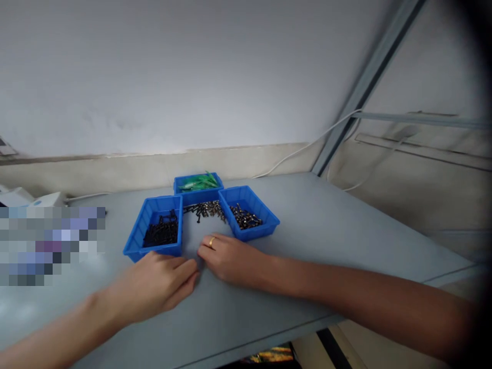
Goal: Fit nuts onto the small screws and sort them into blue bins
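Note:
My left hand (165, 282) is closed just in front of a blue bin of black screws (132, 238), its fingertips pinched together. Close to its right, my right hand (226, 259), with a ring on one finger, is closed too, knuckles up. Whatever either hand holds is hidden or too small to name. A second blue bin (259, 233) at the right has brownish metal parts in it. Loose screws and small metal pieces (205, 209) lie on the table between the bins. Behind them stands a blue bin (196, 196) with green plastic pieces (198, 182).
The grey table (326, 220) runs back to a wall (172, 77). A metal post (332, 148) rises at the right rear, with a white cable (292, 154) along the wall. White objects (49, 200) stand at the left, by a pixelated area.

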`<state>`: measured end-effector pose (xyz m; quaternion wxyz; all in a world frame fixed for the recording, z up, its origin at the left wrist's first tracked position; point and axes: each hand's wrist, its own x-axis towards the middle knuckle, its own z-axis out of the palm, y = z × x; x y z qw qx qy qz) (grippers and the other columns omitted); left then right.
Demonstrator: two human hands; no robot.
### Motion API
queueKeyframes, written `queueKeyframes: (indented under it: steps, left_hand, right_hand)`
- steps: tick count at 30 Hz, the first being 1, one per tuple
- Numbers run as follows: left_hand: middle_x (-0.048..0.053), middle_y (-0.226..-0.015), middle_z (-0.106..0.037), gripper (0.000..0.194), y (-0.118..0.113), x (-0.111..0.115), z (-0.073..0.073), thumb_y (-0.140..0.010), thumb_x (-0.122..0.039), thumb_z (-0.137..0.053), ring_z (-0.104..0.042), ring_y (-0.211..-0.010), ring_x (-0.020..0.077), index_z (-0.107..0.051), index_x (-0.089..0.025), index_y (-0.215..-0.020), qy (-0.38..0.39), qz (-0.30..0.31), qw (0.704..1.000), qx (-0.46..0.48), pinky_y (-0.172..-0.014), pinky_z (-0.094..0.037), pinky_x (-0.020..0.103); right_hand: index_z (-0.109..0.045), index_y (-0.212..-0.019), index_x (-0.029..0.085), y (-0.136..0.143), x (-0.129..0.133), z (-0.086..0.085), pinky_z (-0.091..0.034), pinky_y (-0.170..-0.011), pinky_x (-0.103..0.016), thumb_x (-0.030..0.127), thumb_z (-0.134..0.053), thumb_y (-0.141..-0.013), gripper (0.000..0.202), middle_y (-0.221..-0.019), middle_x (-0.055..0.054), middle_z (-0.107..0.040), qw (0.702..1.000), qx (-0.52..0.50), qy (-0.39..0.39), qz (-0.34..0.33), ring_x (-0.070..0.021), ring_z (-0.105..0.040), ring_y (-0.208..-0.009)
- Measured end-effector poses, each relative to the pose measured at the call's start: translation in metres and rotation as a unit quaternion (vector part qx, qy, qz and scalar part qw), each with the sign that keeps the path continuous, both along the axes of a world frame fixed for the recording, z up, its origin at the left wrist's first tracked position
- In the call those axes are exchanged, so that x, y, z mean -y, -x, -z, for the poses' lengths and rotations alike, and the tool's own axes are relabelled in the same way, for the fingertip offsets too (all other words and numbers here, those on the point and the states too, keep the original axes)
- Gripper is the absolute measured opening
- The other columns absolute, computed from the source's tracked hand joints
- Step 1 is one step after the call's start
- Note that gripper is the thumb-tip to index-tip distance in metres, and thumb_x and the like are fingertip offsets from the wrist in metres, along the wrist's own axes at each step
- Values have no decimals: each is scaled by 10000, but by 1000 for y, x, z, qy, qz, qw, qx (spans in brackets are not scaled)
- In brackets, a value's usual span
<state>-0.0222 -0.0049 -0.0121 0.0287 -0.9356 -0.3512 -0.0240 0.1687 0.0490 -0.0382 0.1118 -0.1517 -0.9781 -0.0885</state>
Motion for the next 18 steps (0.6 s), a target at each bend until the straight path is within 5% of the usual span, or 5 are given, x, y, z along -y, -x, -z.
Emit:
queueKeyframes:
  steps: [4, 12, 18]
  left_hand:
    - [8, -659, -592, 300, -1, -2, 12, -917, -246, -299, -579, -571, 142, -526, -178, -733, 10, -43, 999, 3, -541, -439, 261]
    - [76, -710, -649, 289, -19, -3, 0, -910, -232, -282, -639, -584, 224, -551, -133, -870, 18, -114, 987, -108, -514, -493, 317]
    - [103, -728, -655, 312, -27, -5, 2, -915, -304, -291, -653, -630, 264, -536, -121, -981, 11, -153, 985, -84, -543, -507, 370]
  right_hand:
    - [-521, -830, 113, -2, -5, 1, -421, -741, -265, 2, -363, -826, 192, -829, -73, -527, 998, -20, 62, 18, -161, -473, -775]
    - [-506, -839, 133, -10, -1, -3, -414, -682, -249, 0, -385, -801, 183, -802, -49, -533, 989, -61, 131, 16, -140, -474, -715]
    - [-457, -774, 161, -13, 0, -15, -390, -660, -238, 77, -452, -794, 86, -763, -23, -510, 969, -99, 227, 18, -125, -473, -704]
